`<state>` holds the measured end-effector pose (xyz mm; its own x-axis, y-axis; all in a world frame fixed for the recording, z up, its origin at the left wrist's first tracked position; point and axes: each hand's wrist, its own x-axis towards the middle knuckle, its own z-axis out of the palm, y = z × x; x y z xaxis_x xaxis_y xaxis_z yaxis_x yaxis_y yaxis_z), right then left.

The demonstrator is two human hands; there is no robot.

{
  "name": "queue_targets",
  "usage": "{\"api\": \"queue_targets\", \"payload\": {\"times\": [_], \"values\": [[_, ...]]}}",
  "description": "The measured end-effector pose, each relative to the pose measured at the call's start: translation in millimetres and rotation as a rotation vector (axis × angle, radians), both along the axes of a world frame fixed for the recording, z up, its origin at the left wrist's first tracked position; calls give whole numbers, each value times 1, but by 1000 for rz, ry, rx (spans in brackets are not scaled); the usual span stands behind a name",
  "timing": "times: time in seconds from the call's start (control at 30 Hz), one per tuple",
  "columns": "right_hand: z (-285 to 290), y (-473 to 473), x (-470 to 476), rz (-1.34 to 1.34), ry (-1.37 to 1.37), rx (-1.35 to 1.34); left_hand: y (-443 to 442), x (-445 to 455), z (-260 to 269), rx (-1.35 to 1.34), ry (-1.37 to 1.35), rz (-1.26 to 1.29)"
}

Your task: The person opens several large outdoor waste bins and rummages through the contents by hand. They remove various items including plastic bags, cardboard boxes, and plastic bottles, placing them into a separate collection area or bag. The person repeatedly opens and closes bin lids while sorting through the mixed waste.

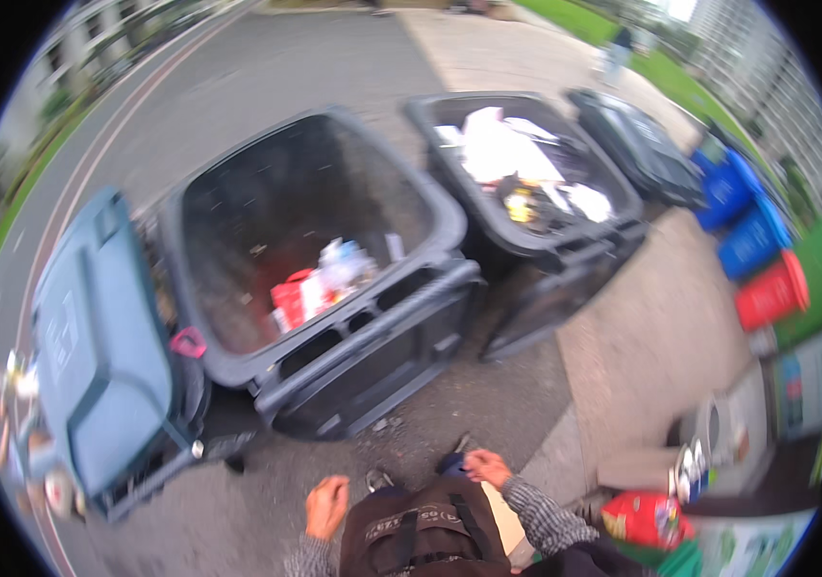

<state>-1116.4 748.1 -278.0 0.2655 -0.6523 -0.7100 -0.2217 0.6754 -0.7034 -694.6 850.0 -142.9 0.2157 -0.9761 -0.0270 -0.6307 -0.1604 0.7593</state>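
My left hand (326, 507) hangs in front of me with its fingers curled, and nothing shows in it. My right hand (488, 469) is beside the dark brown apron or bag (422, 530) at my front; its fingers are bent and blurred. That brown cloth bears writing and has dark straps. Ahead of my hands stands a large grey wheeled bin (447, 216), its lid (375, 368) hanging down on my side. Low inside it lies a little litter, including a red packet (295, 299) and pale plastic bags (345, 267). Neither hand touches the bin.
A second grey bin (620, 195), fuller, holds white waste (501, 151). A closed blue-grey bin (108, 346) stands left, a dark lidded one (634, 148) right. Farther right are blue (750, 241), red (771, 292) and green bins (815, 267). A red bag (645, 519) lies lower right. Someone (619, 54) is far off.
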Motion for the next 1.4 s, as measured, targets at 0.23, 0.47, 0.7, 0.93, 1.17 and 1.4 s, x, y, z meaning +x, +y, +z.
{"api": "queue_targets", "payload": {"times": [0.23, 0.47, 0.7, 0.93, 1.17, 1.4], "values": [[65, 10, 130, 593, 92, -383, 50, 54, 9, 245, 64, 37], [103, -8, 157, 619, 63, -437, 9, 51, 68, 236, 81, -213], [115, -57, 218, 666, -11, -525, -50, 74, 205, 211, 142, -336], [133, -59, 271, 834, -55, -571, -63, 217, 303, -412, -602, 60], [192, -3, 337, 897, -276, -453, -77, 411, 344, -427, -1010, 295], [256, 56, 439, 978, -538, -467, -128, 631, 252, -407, -871, 276]]}}
